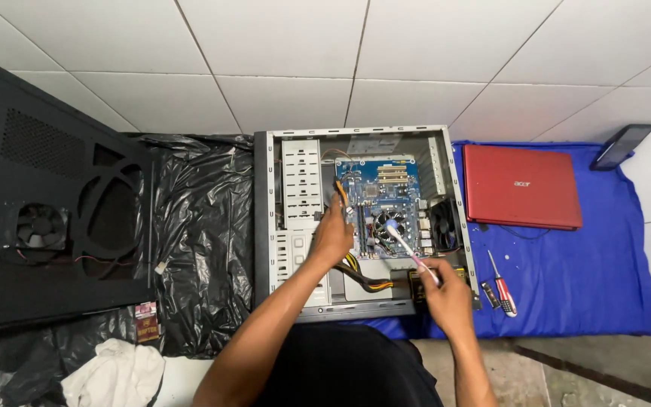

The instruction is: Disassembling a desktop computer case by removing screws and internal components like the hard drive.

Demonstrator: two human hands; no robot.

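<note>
An open grey computer case (265,218) lies on its side on the floor, showing a blue motherboard (386,188) with a black cooler fan (389,224). My right hand (446,294) grips a toothbrush (407,245) by its pink and white handle, and the brush head rests on the cooler fan. My left hand (333,234) reaches into the case at the motherboard's left edge and holds a bundle of cables (340,192) aside. Yellow and black power cables (367,277) run along the bottom of the case.
A black side panel (47,196) with a small fan lies at far left, beside a black plastic sheet (197,226). On the blue cloth (589,264) to the right are a red laptop (521,185), a red-handled screwdriver (502,285) and a dark phone (621,146). A white rag (114,375) is at lower left.
</note>
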